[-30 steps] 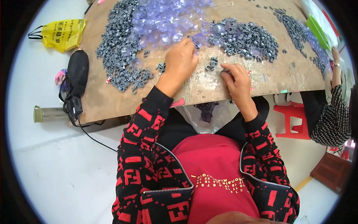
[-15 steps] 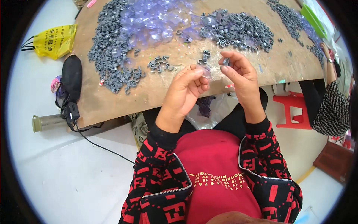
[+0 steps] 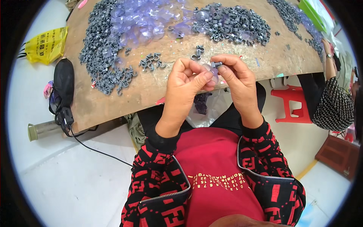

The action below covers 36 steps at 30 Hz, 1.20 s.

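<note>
Head view, lettering: black on yellow bag (image 3: 47, 44), far left; yellow on red shirt (image 3: 215, 159), red on black jacket (image 3: 141, 187), near.
Hands: left hand (image 3: 185, 81) pinches clear purple disc (image 3: 213, 78); right hand (image 3: 239, 77) pinches grey clip (image 3: 216, 64), over near edge of desk (image 3: 98, 109).
Beyond: clip pile (image 3: 234, 24), right.

Bright light, floor (image 3: 87, 181) nearly white, strong fisheye bending, corners black.

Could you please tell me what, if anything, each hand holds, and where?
Left hand: clear plastic disc, pinched at its left side. Right hand: grey clip, exact part unclear.
</note>
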Tool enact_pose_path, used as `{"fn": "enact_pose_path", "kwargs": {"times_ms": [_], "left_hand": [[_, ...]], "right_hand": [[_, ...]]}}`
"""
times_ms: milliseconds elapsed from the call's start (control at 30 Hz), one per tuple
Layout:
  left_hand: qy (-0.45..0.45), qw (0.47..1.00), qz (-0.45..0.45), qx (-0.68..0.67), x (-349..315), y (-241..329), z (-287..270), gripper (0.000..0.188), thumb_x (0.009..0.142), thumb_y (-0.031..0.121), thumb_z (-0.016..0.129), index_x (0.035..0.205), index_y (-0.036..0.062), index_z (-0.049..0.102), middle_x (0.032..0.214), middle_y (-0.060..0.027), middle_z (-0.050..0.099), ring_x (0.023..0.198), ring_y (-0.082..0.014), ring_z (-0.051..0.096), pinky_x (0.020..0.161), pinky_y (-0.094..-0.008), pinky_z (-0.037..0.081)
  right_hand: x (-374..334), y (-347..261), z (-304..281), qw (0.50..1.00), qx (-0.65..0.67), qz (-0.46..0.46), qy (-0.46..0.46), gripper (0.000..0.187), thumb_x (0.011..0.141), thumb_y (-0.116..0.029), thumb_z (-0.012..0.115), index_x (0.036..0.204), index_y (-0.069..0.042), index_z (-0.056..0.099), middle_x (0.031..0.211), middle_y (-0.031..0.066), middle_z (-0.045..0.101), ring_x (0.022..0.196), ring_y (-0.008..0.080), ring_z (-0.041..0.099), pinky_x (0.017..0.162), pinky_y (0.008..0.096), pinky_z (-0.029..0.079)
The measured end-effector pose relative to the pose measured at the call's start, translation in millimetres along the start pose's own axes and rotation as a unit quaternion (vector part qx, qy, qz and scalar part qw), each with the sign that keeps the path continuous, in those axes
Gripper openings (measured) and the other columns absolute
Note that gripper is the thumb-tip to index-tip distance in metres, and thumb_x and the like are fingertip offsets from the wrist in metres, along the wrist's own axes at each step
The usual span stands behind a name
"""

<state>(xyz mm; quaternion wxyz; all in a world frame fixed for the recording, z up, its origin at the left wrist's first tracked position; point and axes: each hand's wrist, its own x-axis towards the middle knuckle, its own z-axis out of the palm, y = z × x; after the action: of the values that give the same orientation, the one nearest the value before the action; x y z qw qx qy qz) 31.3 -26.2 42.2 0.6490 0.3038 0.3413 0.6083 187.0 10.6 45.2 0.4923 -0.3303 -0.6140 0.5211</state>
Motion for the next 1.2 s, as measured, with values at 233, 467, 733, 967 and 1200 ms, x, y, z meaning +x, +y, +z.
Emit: {"fn": "enact_pose_path", "kwargs": {"times_ms": [233, 467, 733, 967, 1200], "left_hand": [[-0.009, 0.873, 0.267, 0.408, 2.9, -7.7, -2.1, 0.024, 0.089, -0.001, 0.061, 0.112, 0.0008, 0.055, 0.09, -0.0082, 0.063, 0.08, -0.0133, 0.062, 0.071, -0.0257, 0.053], [0.038, 0.992, 0.046, 0.111, -0.3, -5.5, 0.0, 0.019, 0.091, 0.005, 0.061, 0.109, 0.0012, 0.057, 0.095, -0.0075, 0.063, 0.084, -0.0144, 0.064, 0.075, -0.026, 0.053], [0.029, 0.999, -0.023, -0.028, 1.8, -10.6, -1.5, 0.019, 0.094, 0.008, 0.058, 0.112, 0.0022, 0.053, 0.095, -0.0079, 0.063, 0.084, -0.0156, 0.066, 0.073, -0.028, 0.058], [0.023, 0.999, -0.005, -0.047, 3.9, -14.7, -5.5, 0.019, 0.094, 0.007, 0.057, 0.111, 0.0019, 0.053, 0.098, -0.0078, 0.063, 0.083, -0.0146, 0.066, 0.073, -0.0266, 0.058], [0.022, 0.996, 0.026, 0.088, 1.9, -10.1, -2.7, 0.017, 0.093, 0.009, 0.059, 0.109, 0.0044, 0.055, 0.094, -0.0057, 0.063, 0.078, -0.0118, 0.064, 0.07, -0.0252, 0.055]], "right_hand": [[-2.7, -0.3, 1.6, 0.999, 0.032, 0.03, 0.023, 0.021, 0.094, -0.005, 0.056, 0.114, 0.0, 0.059, 0.107, 0.0052, 0.062, 0.101, 0.0108, 0.056, 0.088, 0.0242, 0.044], [0.2, 5.5, -4.3, 0.994, 0.105, 0.009, 0.036, 0.023, 0.094, -0.004, 0.056, 0.117, -0.001, 0.056, 0.103, 0.0062, 0.063, 0.091, 0.0118, 0.06, 0.08, 0.0254, 0.049], [-5.1, 4.8, -1.3, 0.995, -0.1, -0.002, 0.005, 0.024, 0.094, -0.003, 0.054, 0.117, -0.001, 0.06, 0.109, 0.0085, 0.065, 0.096, 0.0142, 0.062, 0.084, 0.0265, 0.049], [-4.6, 2.1, 1.8, 0.951, -0.28, -0.124, -0.034, 0.033, 0.088, 0.001, 0.056, 0.121, -0.002, 0.06, 0.113, 0.0132, 0.065, 0.099, 0.0223, 0.064, 0.086, 0.0294, 0.049], [-5.8, 0.3, -7.1, 0.953, -0.287, -0.077, -0.048, 0.032, 0.089, 0.0, 0.057, 0.121, -0.001, 0.059, 0.109, 0.0111, 0.066, 0.099, 0.0171, 0.062, 0.085, 0.0285, 0.049]]}}
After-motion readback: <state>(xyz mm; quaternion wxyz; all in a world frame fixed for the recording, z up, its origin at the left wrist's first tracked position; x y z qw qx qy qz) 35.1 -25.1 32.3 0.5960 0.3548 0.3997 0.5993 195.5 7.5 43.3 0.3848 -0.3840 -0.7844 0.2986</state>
